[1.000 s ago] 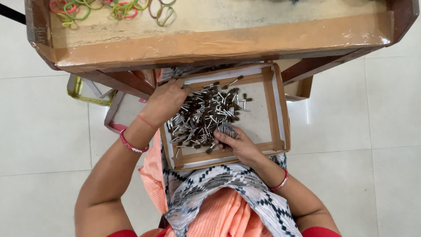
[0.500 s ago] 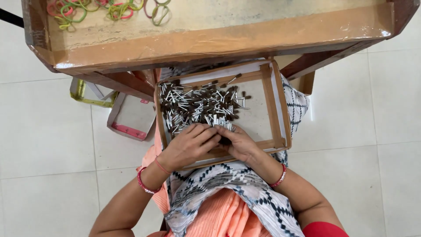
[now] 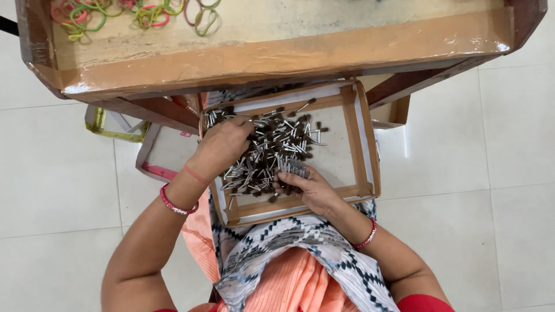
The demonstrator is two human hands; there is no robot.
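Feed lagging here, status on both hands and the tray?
Left hand down in the pile of small metal pins, grasp unclear. Right hand shut on a bunch of pins. Cardboard tray on lap, nothing blocking.

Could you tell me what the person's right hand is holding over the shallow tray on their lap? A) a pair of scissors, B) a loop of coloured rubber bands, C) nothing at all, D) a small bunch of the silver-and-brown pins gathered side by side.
D: the right hand closes on a bunch of pins lined up side by side at the near side of the tray, while the rubber bands lie on the table above.
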